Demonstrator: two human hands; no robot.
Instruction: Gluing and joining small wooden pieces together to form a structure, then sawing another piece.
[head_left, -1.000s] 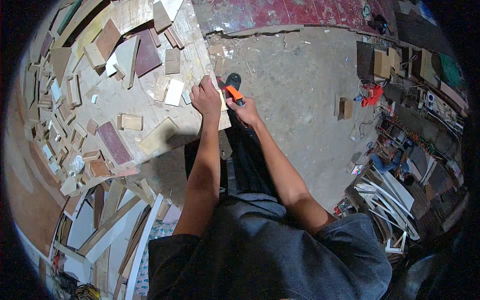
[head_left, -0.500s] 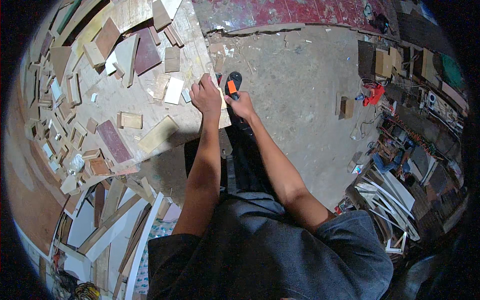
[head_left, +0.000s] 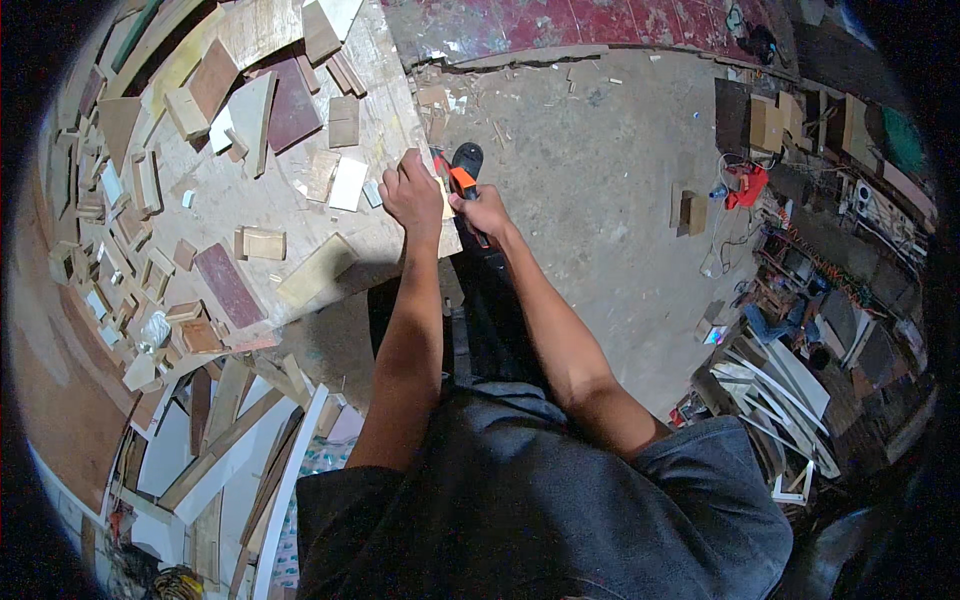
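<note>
My left hand (head_left: 412, 198) rests at the plywood bench's (head_left: 390, 135) right edge, fingers curled over a pale wood piece (head_left: 446, 205), which is partly hidden. Just right of it, my right hand (head_left: 480, 212) is closed round the handle of an orange-and-black hand tool (head_left: 463, 179). The tool has a red part at its far end, angled toward the bench edge beside my left fingers; whether it touches the piece is unclear. Small offcuts lie left of my left hand, including a white block (head_left: 348, 184) and a light blue one (head_left: 372, 193). My foot in a black sandal (head_left: 470, 154) shows beyond the tool.
Scattered offcuts (head_left: 205, 95) cover much of the bench. Leaning boards (head_left: 215, 465) are at lower left. Concrete floor (head_left: 590, 190) lies to the right, with a red bag (head_left: 745, 188), cables, cardboard and white strips (head_left: 760, 400) along the far right. A red floor strip (head_left: 580, 25) crosses the top.
My right hand and the tool have shifted slightly, the tool swinging more upright about half a second ago, then tilting back leftward. My left hand has stayed nearly still.
</note>
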